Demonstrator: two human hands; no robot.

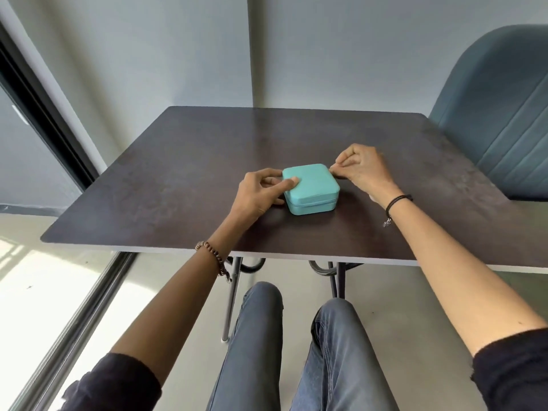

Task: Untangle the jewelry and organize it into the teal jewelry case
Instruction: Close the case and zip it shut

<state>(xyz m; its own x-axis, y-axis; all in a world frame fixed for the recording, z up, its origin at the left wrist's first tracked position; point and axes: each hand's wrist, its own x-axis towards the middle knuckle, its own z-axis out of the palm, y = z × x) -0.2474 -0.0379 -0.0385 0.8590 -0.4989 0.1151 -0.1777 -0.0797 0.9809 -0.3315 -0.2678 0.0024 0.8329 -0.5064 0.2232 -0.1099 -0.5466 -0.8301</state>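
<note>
A small teal jewelry case point(314, 185) lies closed in the middle of the dark table point(178, 179). My left hand point(258, 192) holds its left side, thumb on the lid and fingers curled round the edge. My right hand point(360, 170) is at the case's far right corner, thumb and forefinger pinching something small there, apparently the zipper pull. No loose jewelry shows on the table.
A teal upholstered chair point(498, 114) stands at the table's far right. A dark-framed glass door point(44, 137) runs along the left. My knees point(299, 336) sit under the table's near edge, beside its metal legs point(232, 292). Both wrists wear bracelets.
</note>
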